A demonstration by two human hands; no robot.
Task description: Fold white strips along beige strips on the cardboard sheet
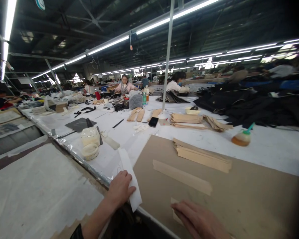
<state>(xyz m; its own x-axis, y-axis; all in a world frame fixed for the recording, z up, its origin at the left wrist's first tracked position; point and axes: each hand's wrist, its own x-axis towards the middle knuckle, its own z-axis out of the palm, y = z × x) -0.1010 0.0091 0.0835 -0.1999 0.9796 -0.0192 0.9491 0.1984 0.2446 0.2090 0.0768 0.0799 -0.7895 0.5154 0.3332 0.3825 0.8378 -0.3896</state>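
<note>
Left hand [121, 189] on white paper strip [134, 196], grip unclear; right hand [198, 219], cut off below, seemingly flat over small paper scrap [174, 209] on tan board [239, 199].

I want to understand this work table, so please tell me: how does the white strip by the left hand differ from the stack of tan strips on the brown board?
The white strip is one single piece, but the stack of tan strips has several layered pieces. The white strip is white, and the stack is tan. The left hand touches the white strip, while no hand touches the stack, which lies on the brown board. Both are long, narrow and flat.
</note>
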